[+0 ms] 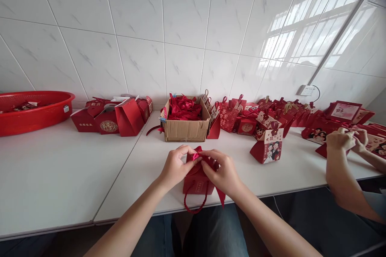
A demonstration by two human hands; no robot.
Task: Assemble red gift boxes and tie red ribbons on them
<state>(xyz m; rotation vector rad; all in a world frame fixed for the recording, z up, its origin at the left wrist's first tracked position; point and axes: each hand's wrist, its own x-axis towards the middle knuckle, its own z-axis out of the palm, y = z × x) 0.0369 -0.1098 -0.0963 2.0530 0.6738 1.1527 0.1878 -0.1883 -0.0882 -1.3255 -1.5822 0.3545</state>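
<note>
A red gift box [199,186] stands near the table's front edge, its twisted rope handle [195,211] hanging over the front. Across its top runs a shiny red ribbon [195,156], with one tail dangling at the right side. My left hand [177,164] is closed, thumb and forefinger pinching the ribbon. From the other side my right hand [221,168] also pinches the ribbon, its fingertips close to the left ones. The fingers hide part of the ribbon and the box top.
Beyond my hands stands a cardboard box [187,130] of red ribbons. Red gift boxes [131,118] line the left back; many more [267,146] fill the right. A red plastic basin [39,116] sits far left. At right, a co-worker's hands [346,140] work on another box.
</note>
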